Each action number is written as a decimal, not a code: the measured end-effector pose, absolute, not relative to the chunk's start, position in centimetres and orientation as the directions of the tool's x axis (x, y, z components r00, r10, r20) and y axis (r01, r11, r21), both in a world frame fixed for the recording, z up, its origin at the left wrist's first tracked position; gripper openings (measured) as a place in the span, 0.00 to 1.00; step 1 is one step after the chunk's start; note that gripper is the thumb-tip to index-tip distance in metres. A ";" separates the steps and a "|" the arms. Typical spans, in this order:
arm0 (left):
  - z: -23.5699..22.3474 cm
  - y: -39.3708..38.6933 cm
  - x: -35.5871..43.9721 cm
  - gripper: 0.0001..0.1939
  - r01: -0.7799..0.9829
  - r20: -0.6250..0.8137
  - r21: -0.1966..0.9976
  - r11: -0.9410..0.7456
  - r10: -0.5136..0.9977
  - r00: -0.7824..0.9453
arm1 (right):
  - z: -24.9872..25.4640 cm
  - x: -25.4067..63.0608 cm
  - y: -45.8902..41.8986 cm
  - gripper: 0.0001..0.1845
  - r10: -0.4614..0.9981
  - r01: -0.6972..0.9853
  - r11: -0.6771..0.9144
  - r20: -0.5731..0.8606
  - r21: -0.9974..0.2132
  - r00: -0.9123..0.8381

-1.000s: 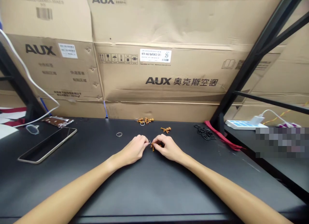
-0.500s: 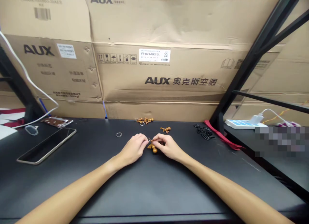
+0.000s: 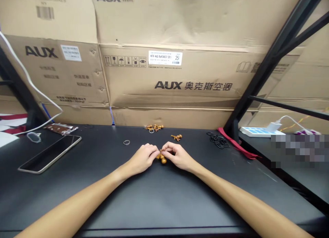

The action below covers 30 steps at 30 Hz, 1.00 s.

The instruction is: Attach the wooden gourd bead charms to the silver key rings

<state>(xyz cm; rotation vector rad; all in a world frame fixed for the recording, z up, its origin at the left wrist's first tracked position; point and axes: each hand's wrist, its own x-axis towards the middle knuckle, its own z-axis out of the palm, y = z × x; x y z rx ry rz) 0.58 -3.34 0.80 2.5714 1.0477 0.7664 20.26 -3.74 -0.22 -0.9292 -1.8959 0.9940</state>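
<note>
Close together over the dark table, my left hand [image 3: 145, 157] and my right hand [image 3: 178, 155] pinch at a small brown gourd-shaped charm [image 3: 163, 160]. The fingers of my right hand are closed on the cord end at its top. My left fingertips are pressed together right beside the cord; the metal key ring that showed there earlier is now hidden by them. Below the fingertips the round gourd hangs down near the tabletop. Another gourd charm [image 3: 177, 137] lies just beyond my right hand. A loose metal key ring [image 3: 126, 142] lies beyond my left hand.
Farther back lies a bunch of gourd charms [image 3: 155, 127] with a ring. To the right are black clips [image 3: 218, 140] and a red strap [image 3: 238, 145]. A phone [image 3: 51, 154] lies at left, near a brown packet [image 3: 60, 128]. Cardboard boxes [image 3: 167, 97] stand behind.
My left fingertips have moved slightly right, up to the charm's cord and my right fingers. The ring at my left fingertips has gone out of sight.
</note>
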 end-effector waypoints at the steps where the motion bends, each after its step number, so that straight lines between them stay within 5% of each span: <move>1: 0.8 -3.3 0.6 0.17 0.567 0.371 0.421 -0.707 0.705 0.604 | -0.2 20.2 -3.8 0.15 0.854 0.236 0.426 0.302 -0.873 -0.425; 30: 1.3 -3.2 0.0 0.18 0.485 0.283 0.566 -0.667 0.710 0.645 | 0.0 20.3 -3.6 0.16 0.861 0.182 0.377 0.272 -0.908 -0.429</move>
